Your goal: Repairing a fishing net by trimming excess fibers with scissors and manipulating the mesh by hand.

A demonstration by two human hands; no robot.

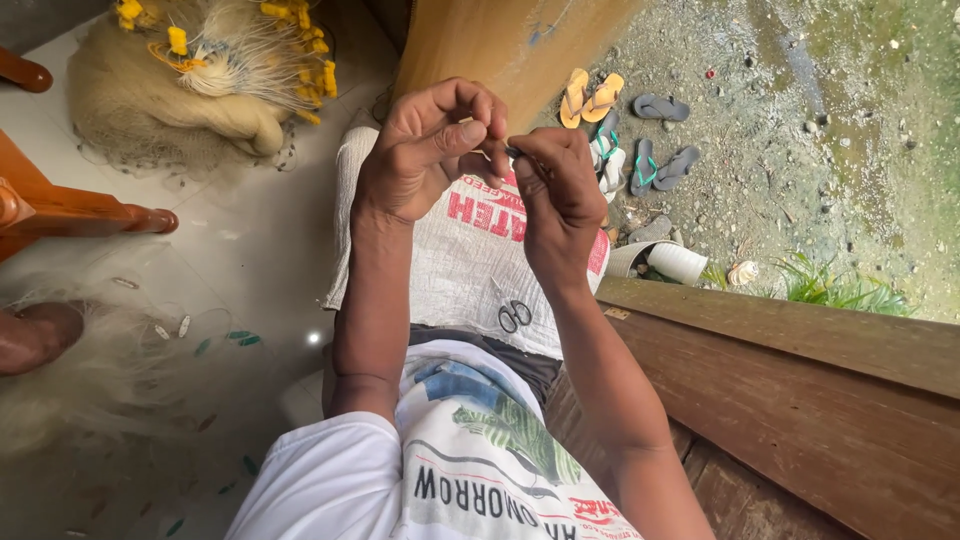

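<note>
Both hands were raised together: left hand (425, 150) pinched shut at twelve o'clock, right hand (555, 195) gripping a small dark piece (513, 153); scissors (514, 316) lay at six.

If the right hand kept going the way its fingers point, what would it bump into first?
The right hand points its fingers up and left, straight at the left hand. Their fingertips already meet around a small dark item, so it would likely press into the left hand's fingers at once.
</note>
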